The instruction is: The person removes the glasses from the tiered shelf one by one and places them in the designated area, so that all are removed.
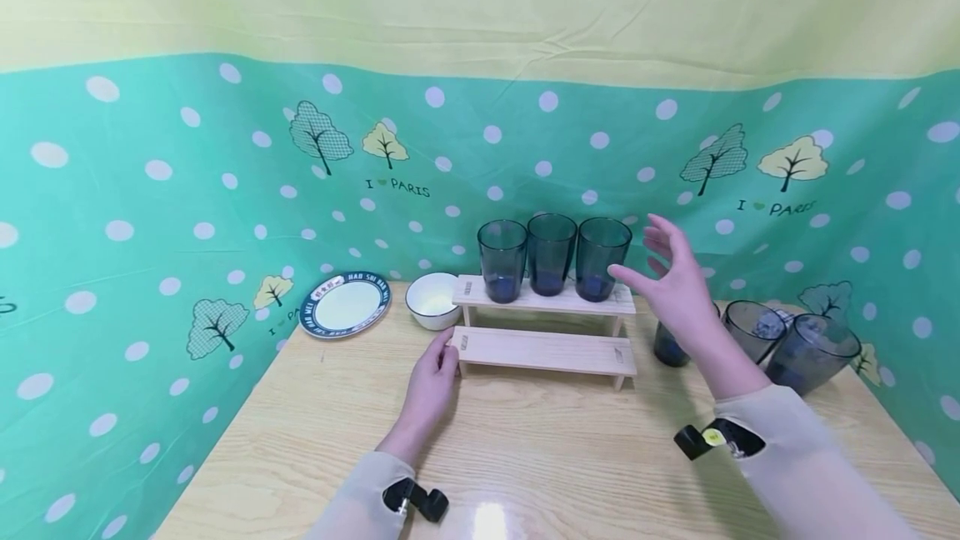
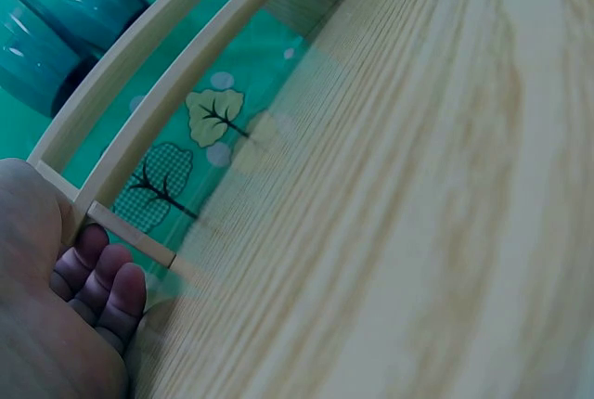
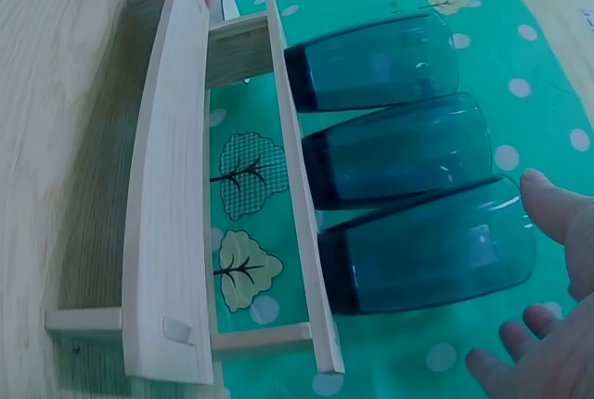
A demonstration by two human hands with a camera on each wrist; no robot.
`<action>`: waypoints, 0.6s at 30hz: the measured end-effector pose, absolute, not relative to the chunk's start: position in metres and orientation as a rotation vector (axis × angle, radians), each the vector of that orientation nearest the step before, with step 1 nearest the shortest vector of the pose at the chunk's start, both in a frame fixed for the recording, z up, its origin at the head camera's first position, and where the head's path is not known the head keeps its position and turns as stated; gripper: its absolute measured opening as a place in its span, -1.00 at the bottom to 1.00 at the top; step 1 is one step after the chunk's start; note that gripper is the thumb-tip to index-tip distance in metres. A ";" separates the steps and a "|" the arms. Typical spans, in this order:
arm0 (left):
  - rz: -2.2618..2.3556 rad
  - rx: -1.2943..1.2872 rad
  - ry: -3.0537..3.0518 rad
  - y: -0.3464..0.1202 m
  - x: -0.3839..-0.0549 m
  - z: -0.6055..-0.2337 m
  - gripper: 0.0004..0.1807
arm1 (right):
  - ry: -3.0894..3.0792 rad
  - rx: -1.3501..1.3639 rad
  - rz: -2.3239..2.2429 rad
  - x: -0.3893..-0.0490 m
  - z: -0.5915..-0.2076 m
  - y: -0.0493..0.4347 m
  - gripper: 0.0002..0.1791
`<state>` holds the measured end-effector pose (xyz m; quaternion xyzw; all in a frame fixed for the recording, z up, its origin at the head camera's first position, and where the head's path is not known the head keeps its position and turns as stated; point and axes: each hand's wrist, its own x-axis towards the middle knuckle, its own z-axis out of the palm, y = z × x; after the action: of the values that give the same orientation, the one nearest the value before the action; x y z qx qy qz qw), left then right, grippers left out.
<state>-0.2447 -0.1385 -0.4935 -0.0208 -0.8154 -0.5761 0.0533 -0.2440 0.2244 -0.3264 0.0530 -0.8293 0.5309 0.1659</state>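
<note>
Right sleeve lies foremost; right grip, spread and empty, flanks a tumbler, presumably slick, fragile, best held mid-wall; left grip clasps the lower shelf.

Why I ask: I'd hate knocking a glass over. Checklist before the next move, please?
1. Shelf glasses upright on the upper board: ok, all three.
2. Left hand on the lower shelf: ok, gripping its left end.
3. Right hand free: ok, open and holding nothing.
4. Right thumb clear of the nearest glass: cannot tell if they touch.
5. Table glasses at right in full view: not ok, the right forearm partly hides one.
</note>
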 end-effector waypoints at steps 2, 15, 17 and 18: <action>-1.754 -0.057 -2.480 -0.138 -0.244 -0.493 -0.45 | -2.369 0.140 1.539 -0.249 -0.327 0.222 0.18; -1.743 -0.083 -2.489 -0.139 -0.245 -0.493 -0.47 | -2.426 0.080 1.616 -0.267 -0.331 0.209 0.22; -1.741 -0.081 -2.489 -0.139 -0.246 -0.493 -0.47 | -2.437 0.072 1.621 -0.269 -0.332 0.208 0.23; -1.741 -0.080 -2.489 -0.139 -0.246 -0.493 -0.47 | -2.440 0.069 1.625 -0.270 -0.332 0.208 0.23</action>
<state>-0.2457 -0.1387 -0.4931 -0.0262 -0.8180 -0.5724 0.0515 -0.2698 0.2079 -0.3319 0.0235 -0.8275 0.5511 0.1044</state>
